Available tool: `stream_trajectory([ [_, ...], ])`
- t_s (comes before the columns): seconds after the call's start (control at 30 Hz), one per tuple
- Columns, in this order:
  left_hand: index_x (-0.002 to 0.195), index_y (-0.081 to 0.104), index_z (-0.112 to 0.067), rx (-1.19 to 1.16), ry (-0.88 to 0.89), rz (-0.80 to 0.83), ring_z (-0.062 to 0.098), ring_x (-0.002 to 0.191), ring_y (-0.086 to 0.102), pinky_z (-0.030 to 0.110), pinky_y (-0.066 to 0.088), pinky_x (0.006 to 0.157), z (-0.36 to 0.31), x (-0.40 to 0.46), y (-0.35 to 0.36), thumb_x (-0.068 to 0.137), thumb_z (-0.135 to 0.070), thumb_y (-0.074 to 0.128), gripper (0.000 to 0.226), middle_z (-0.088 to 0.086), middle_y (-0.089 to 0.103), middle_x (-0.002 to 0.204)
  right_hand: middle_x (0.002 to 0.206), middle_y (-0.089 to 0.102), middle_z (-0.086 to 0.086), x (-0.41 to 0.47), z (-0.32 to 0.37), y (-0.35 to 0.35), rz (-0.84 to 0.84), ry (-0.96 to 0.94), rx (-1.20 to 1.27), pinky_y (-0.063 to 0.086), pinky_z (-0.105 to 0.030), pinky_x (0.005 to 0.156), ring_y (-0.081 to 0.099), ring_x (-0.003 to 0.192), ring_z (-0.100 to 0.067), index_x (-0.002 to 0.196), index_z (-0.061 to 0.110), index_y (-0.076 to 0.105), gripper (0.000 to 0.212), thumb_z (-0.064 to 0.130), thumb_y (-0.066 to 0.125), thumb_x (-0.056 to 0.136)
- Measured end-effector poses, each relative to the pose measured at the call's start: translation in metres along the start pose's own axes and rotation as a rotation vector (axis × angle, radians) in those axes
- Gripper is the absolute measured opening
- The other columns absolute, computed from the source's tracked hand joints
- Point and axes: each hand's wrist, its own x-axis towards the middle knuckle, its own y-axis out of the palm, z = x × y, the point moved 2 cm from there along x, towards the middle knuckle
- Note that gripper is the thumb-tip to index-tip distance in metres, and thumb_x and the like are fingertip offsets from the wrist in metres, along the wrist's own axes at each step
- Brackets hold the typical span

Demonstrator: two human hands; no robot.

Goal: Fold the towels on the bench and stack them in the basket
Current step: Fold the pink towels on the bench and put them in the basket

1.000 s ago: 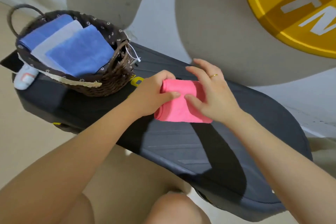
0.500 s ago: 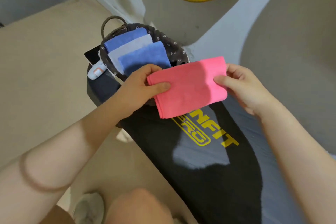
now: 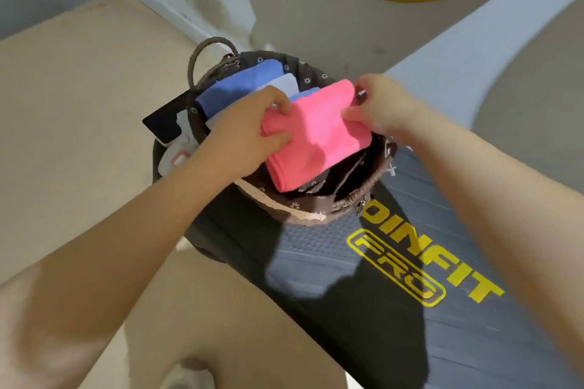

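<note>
While both hands' fingers pinch pink towel (image 3: 316, 133), basket (image 3: 303, 215) on dark bench (image 3: 474, 341), beige floor (image 3: 79, 104).

Pink towel (image 3: 316, 133), blue towels (image 3: 240, 85), brown flower-print basket (image 3: 316, 215), yellow-lettered black bench (image 3: 442, 341).

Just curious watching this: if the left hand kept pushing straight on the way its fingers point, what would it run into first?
The left hand points up and right across the basket, so it would likely meet the right hand gripping the pink towel's other end first, though depth is unclear.
</note>
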Motion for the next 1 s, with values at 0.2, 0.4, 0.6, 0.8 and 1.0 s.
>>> stream_trajectory([
  [0.2,0.1,0.042,-0.018,0.239,0.133,0.175,0.025,0.091,0.054,0.036,0.044,0.078,0.015,0.009,0.014,0.086,-0.016,0.057,0.021,0.004,0.054,0.098,0.117,0.058,-0.021,0.003,0.004,0.018,0.037,0.034,-0.237,0.032,-0.03,0.072,0.054,0.107,-0.036,0.102,0.004,0.052,0.016,0.01,0.052,0.086],
  [0.4,0.103,0.048,-0.016,0.495,0.114,0.209,0.029,0.085,0.059,0.039,0.052,0.071,0.029,0.014,0.008,0.082,-0.018,0.061,0.024,0.007,0.051,0.098,0.124,0.055,-0.018,0.007,0.02,0.035,0.068,0.142,-0.265,0.04,-0.033,0.083,0.052,0.113,-0.034,0.116,0.001,0.049,0.029,0.01,0.046,0.089],
  [0.6,0.1,0.065,-0.013,0.214,0.482,0.395,0.026,0.088,0.057,0.036,0.048,0.075,0.002,-0.006,0.016,0.087,-0.019,0.056,0.017,0.006,0.058,0.1,0.11,0.063,-0.015,0.004,0.021,0.04,0.13,0.365,-0.401,0.042,-0.028,0.066,0.06,0.103,-0.033,0.092,0.005,0.061,0.017,0.013,0.046,0.091],
  [0.8,0.08,0.052,-0.011,0.56,0.365,0.894,0.027,0.089,0.054,0.036,0.041,0.076,0.008,-0.002,0.037,0.099,-0.041,0.025,0.045,0.012,0.06,0.096,0.093,0.056,-0.009,-0.012,0.023,0.033,0.534,0.077,-0.428,0.04,-0.029,0.072,0.054,0.088,-0.027,0.105,0.011,0.063,0.023,0.009,0.05,0.086],
  [1.0,0.11,0.057,-0.017,0.614,0.225,1.046,0.026,0.11,0.05,0.032,0.037,0.085,0.006,-0.006,0.05,0.086,-0.07,0.017,0.07,0.008,0.055,0.121,0.137,0.045,-0.014,-0.029,0.026,0.048,0.785,0.082,-0.719,0.032,-0.03,0.077,0.05,0.112,-0.031,0.144,0.011,0.021,0.052,0.018,0.042,0.097],
])
